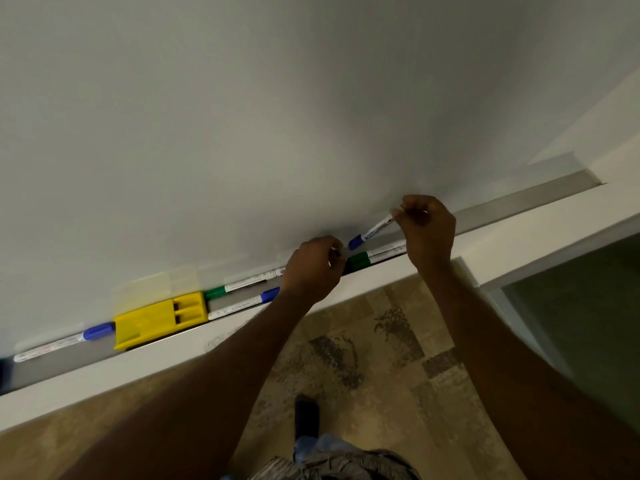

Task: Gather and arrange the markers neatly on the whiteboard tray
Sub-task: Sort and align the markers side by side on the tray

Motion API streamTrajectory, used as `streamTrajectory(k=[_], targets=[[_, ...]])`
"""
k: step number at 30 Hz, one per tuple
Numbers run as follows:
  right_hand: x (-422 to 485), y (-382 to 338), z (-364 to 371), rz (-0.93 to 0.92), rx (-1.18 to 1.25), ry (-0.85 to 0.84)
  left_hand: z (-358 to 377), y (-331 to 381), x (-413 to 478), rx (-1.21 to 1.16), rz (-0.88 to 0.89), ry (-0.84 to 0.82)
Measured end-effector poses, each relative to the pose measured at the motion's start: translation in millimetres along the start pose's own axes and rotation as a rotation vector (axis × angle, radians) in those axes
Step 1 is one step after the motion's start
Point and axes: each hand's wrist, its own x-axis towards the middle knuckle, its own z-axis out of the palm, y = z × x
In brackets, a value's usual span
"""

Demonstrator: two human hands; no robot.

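The grey whiteboard tray (519,202) runs diagonally below the whiteboard. My right hand (427,230) pinches the tail of a blue-capped marker (369,233), which is lifted just above the tray, cap pointing left. Below it a green-capped marker (375,256) lies in the tray. My left hand (313,268) is closed over the tray, gripping the end of a marker that is mostly hidden. Left of that hand lie a green-capped marker (239,284) and a blue-capped marker (242,303) side by side. Another blue-capped marker (65,342) lies at the far left.
A yellow eraser holder (159,318) sits in the tray between the left marker and the pair. The whiteboard (277,116) fills the upper view. Patterned floor (363,341) and my shoe (306,415) lie below. A dark glass panel (588,306) stands at the right.
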Motion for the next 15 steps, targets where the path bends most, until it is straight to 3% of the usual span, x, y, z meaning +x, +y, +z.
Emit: streamTrajectory(k=[7, 11, 15], targets=[[-53, -61, 50, -0.306, -0.068, -0.37, -43, -3, -18, 0.03, 0.107, 0.149], [-76, -77, 78, -0.302, -0.034, -0.491, -69, -23, -41, -0.031, 0.09, 0.217], [-85, -70, 91, -0.232, -0.083, -0.564, -88, -53, -66, -0.301, -0.054, 0.294]])
